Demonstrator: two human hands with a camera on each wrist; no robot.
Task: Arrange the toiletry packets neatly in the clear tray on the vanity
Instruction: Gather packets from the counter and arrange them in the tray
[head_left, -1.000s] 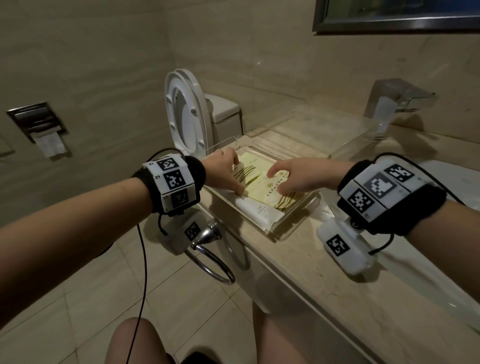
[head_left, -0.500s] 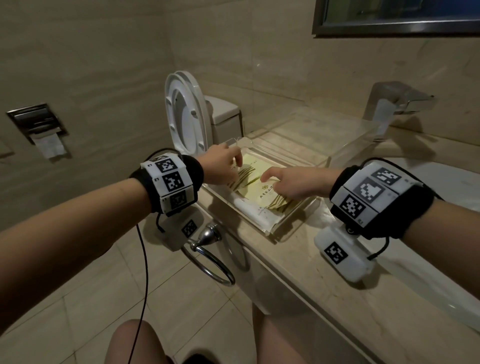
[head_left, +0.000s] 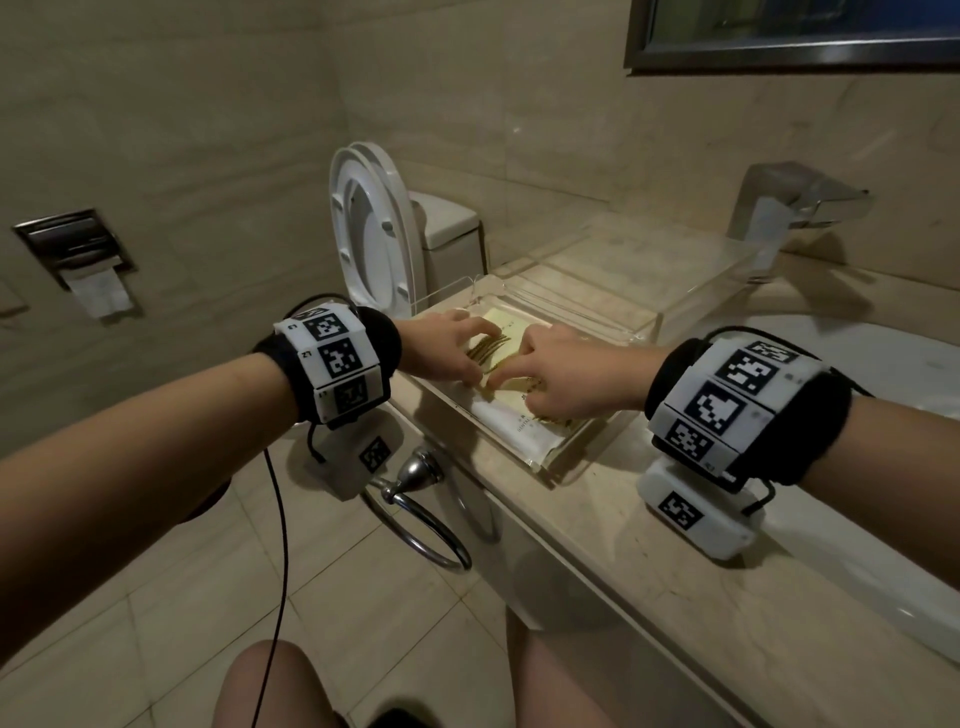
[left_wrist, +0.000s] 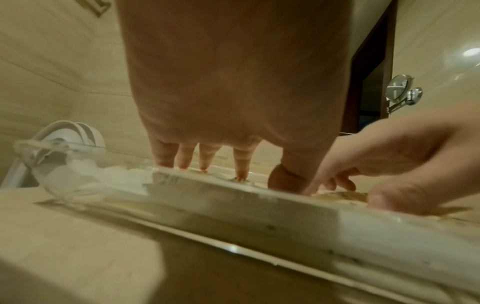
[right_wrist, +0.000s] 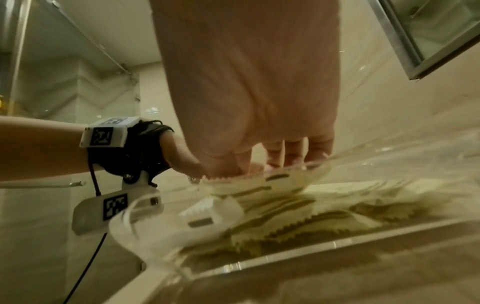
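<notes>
1. Currently working in mid-task, at the squaring-up step: tidying the toiletry packets (head_left: 503, 323), already lying inside the clear tray (head_left: 545, 460) at centre frame in the head view, on the vanity (head_left: 597, 525) near its left end.
2. Pressing down with the left hand (head_left: 441, 348), just left of centre: fingers (left_wrist: 241, 164) spread and nearly straight, tips planted on the pile, nothing enclosed in the palm.
3. Working the right hand (head_left: 569, 382) beside it, nearly touching the left: index reaching leftward, other fingers bent down onto the top packet (right_wrist: 259, 183). Not managing to tell from the right wrist view whether thumb and fingertips are pinching that serrated edge or only pressing on it.
4. Noting the pile in the lower half of the right wrist view: pale yellow sachets with zigzag edges overlapping at odd angles, plus a white packet (head_left: 511, 423) along the tray's near side. Judging the stack as gathered but not yet aligned.
5. Noting a second clear piece (head_left: 649, 270) behind the tray, upper centre; possibly a lid, not confirming.
6. Next move, as a judgement: sliding the skewed top packets until edges are running parallel to the tray wall (left_wrist: 259, 207), using light fingertip pressure from both sides.
7. Flagging risk: slippery sachets fanning out again, or the light tray sliding toward the counter edge under a sideways push.
</notes>
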